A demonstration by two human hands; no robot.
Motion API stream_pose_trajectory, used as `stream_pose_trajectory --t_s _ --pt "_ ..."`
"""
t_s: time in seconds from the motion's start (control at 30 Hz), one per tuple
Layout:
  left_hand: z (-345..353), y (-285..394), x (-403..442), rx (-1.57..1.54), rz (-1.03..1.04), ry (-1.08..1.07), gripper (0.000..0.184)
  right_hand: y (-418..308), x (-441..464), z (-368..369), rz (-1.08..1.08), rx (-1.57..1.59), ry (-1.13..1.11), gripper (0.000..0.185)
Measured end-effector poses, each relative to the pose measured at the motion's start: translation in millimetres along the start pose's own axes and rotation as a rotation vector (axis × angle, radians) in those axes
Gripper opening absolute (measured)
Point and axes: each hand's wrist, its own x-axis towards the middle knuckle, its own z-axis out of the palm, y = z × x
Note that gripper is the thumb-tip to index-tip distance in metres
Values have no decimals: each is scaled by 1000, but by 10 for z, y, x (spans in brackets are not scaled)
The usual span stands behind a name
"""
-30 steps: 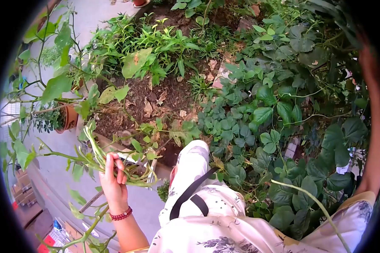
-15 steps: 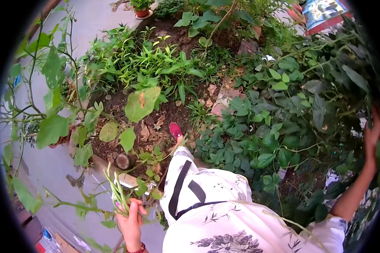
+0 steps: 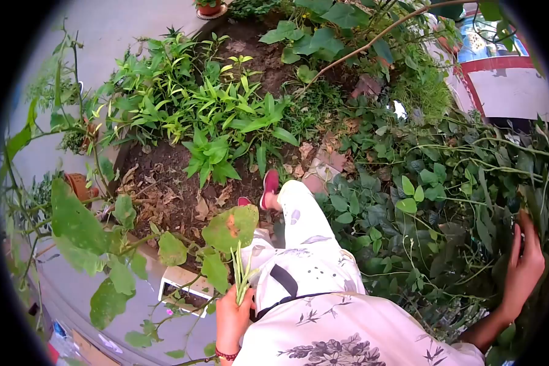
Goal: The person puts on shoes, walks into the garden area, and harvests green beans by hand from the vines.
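A small bunch of long green bean pods (image 3: 242, 276) sticks up out of my left hand (image 3: 233, 314), whose fingers are closed round its lower part near my waist. A red beaded bracelet circles that wrist. Over at the right edge, my right hand (image 3: 526, 259) reaches into the dense climbing vines (image 3: 457, 232). Its fingers are raised and apart among dark leaves, and nothing shows in them. Some fingertips are partly lost in the leaves.
A spotted broad leaf (image 3: 230, 229) hangs just above the pods. Bushy green plants (image 3: 216, 152) grow in the soil ahead. Terracotta pots (image 3: 79, 186) stand at the left, beside grey paving (image 3: 128, 18). A white rectangular frame (image 3: 186, 290) lies left of my legs.
My left hand has moved right with the pods, closer to my waist. My right hand has gone lower in the vines. Both red shoes now show, and a red-and-white panel has come into view.
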Motion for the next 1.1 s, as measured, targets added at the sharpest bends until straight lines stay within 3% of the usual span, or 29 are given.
stream_pose_trajectory --t_s 0.13,0.23,0.3,0.4,0.6,0.73,0.83,0.9,0.97,1.03,1.1 --pt "-60 713 325 -31 -52 -33 19 273 309 128 218 31 -61 26" --pt "3 1274 820 13 5 30 19 607 543 271 150 27 154 27" --pt "87 1834 1041 219 142 71 18 673 644 343 295 70 274 28" --pt "253 2395 1329 221 276 -1 18 952 683 375 307 35 417 30" --pt "564 3272 1630 279 432 -302 20 1146 544 434 245 -227 511 31" --pt "767 3701 1741 221 474 -445 17 1155 345 397 237 -571 509 27" --pt "908 3805 1907 119 617 -520 19 984 300 308 134 -795 470 25" --pt "911 3933 1947 290 485 -614 16 729 280 221 70 -911 400 24" --pt "983 4027 1894 188 452 -686 19 531 246 188 52 -834 394 23" --pt "919 4097 1819 128 445 -754 24 140 321 137 94 -349 429 21" --pt "913 4119 1789 110 412 -794 25 -126 497 212 125 194 278 22"
